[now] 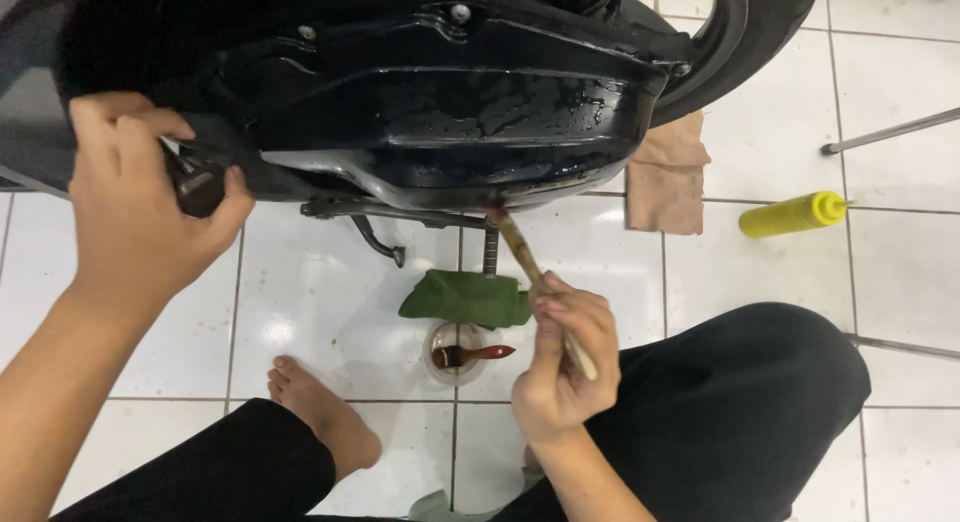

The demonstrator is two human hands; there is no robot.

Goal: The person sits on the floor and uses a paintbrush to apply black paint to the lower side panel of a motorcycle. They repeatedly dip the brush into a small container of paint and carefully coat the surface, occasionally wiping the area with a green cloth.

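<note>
Right hand (pixel 560 367) is closed around a wooden brush (pixel 540 282), grip about halfway down the handle, with the bristle end pressed up against the bottom edge of the black engine cover (pixel 450 102), which looks wet and glossy. Left hand (pixel 135 202) is up at the left end of that cover, fingers wrapped shut around a dark stubby part (pixel 200 187) sticking out there; can't tell exactly what that part is.

On the white tile floor (pixel 330 292) right below the cover there's a folded green rag (pixel 468 298), and just in front of it, touching or nearly so, a small clear cup (pixel 455 354) with a red-handled brush (pixel 475 355) lying in it. A tan cloth (pixel 668 177) lies under the rear tire (pixel 750 32), and a yellow squeeze bottle (pixel 795 214) lies on its side further right. Bare foot (pixel 320 412) sits between the knees.
</note>
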